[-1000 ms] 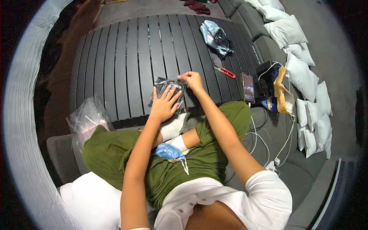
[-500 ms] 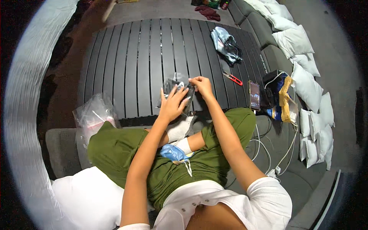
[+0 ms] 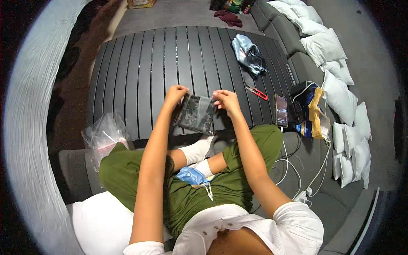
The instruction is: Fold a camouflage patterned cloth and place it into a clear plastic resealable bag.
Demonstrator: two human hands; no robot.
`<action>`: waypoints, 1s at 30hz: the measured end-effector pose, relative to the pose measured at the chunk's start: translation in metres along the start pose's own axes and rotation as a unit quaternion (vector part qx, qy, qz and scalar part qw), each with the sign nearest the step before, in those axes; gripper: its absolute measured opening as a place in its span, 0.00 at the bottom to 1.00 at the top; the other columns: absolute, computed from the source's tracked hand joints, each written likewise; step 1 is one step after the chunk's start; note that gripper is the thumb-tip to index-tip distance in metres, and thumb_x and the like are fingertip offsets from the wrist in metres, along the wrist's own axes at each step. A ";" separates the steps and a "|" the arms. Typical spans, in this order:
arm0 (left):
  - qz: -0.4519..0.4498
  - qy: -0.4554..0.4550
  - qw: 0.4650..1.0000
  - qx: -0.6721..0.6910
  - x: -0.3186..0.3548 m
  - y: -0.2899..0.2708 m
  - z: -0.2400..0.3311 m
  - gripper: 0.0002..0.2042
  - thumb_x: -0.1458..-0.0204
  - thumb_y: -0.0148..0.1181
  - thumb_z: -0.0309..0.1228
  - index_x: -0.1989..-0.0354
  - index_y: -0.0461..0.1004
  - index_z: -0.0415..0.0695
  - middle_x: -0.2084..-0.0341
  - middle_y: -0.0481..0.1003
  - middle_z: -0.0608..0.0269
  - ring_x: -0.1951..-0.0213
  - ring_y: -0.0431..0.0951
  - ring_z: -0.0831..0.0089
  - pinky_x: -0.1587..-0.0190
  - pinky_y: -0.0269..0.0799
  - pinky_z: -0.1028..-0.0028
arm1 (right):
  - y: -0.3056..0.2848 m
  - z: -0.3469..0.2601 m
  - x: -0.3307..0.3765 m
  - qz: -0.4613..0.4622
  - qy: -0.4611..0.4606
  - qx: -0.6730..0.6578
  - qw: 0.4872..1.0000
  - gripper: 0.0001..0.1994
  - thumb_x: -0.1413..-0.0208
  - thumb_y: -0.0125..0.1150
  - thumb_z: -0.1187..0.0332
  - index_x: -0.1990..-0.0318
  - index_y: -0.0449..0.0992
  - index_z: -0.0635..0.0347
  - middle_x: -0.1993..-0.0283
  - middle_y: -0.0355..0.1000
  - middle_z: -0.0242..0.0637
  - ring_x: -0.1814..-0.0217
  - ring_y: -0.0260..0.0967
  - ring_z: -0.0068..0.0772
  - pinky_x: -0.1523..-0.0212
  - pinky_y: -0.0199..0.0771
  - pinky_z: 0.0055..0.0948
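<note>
Both hands had lifted the camouflage-patterned packet [image 3: 196,114] off the slatted table [image 3: 140,76], where it had lain pressed flat a second before. From the head view, the left hand [image 3: 176,93] pinched its upper left corner and the right hand [image 3: 226,100] gripped the upper right, holding it just above the table's near edge. It looked sealed yet, nothing taken out; red-handled scissors [image 3: 256,92] lay untouched to its right.

The packet [image 3: 196,114] is held above the near edge of the slatted table [image 3: 140,76], between the left hand [image 3: 176,93] at its 10 o'clock and the right hand [image 3: 226,100] at its 2 o'clock. From the packet, the scissors [image 3: 256,92] and phone [image 3: 281,110] lie at 3 o'clock on the table, the cloth bundle [image 3: 248,53] at 1 o'clock, and the plastic bag [image 3: 104,136] at 8 o'clock. A face mask [image 3: 193,175] rests on the lap at 6 o'clock.
</note>
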State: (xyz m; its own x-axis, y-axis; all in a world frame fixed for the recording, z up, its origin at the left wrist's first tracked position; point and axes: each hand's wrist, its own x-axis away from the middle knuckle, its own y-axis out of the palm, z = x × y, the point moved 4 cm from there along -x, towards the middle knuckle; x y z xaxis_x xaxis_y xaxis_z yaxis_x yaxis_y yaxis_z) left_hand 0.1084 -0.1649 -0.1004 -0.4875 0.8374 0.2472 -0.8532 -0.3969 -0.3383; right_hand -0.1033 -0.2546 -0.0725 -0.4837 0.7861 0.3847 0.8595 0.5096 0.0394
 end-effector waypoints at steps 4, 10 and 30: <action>0.008 -0.019 0.990 0.140 0.024 -0.007 0.042 0.13 0.56 0.59 0.41 0.68 0.76 0.45 0.74 0.72 0.71 0.73 0.67 0.81 0.70 0.60 0.81 | -0.015 -0.028 0.012 0.005 -0.045 -0.053 0.998 0.11 0.51 0.58 0.70 0.62 0.72 0.67 0.71 0.73 0.39 0.76 0.72 0.26 0.78 0.72 0.19; 0.085 0.150 0.976 0.130 0.080 -0.040 0.104 0.08 0.54 0.59 0.34 0.68 0.77 0.44 0.77 0.73 0.71 0.72 0.70 0.84 0.70 0.62 0.82 | -0.010 -0.078 0.055 -0.017 -0.213 -0.069 0.975 0.09 0.50 0.57 0.71 0.63 0.73 0.68 0.69 0.73 0.41 0.71 0.74 0.30 0.72 0.75 0.23; 0.027 -0.062 0.972 0.226 0.111 -0.013 0.025 0.12 0.54 0.58 0.29 0.66 0.72 0.31 0.76 0.74 0.57 0.73 0.78 0.73 0.73 0.72 0.82 | -0.009 -0.017 0.048 -0.080 -0.027 0.014 0.996 0.12 0.51 0.57 0.69 0.62 0.72 0.69 0.68 0.72 0.44 0.74 0.74 0.33 0.77 0.75 0.20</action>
State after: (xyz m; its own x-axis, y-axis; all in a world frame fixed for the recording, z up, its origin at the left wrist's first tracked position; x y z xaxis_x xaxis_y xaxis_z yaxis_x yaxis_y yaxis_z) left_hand 0.0608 -0.0765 -0.0455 -0.5282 0.7701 0.3576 -0.8065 -0.5867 0.0723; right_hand -0.1320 -0.2274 -0.0382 -0.6235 0.7112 0.3247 0.7658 0.6392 0.0705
